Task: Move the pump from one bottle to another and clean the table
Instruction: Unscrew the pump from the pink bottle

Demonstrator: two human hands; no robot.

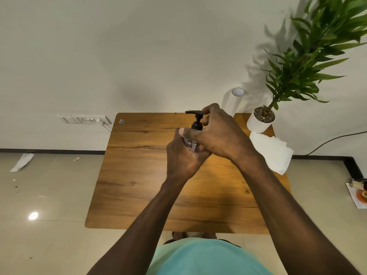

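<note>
A black pump (196, 120) stands upright in the neck of a clear bottle (190, 144) above the middle of the wooden table (139, 175). My left hand (182, 155) wraps around the bottle's body from the left. My right hand (216, 133) reaches over from the right, its fingers closed around the pump's collar and stem. Most of the bottle is hidden by both hands. A white bottle (233, 101) with a round top stands at the table's far edge, behind my right hand.
A white cloth (272, 151) lies on the table's right edge. A potted plant in a white pot (260, 121) stands at the far right corner. A wall socket (85, 119) and a cable are at the left; scraps lie on the floor.
</note>
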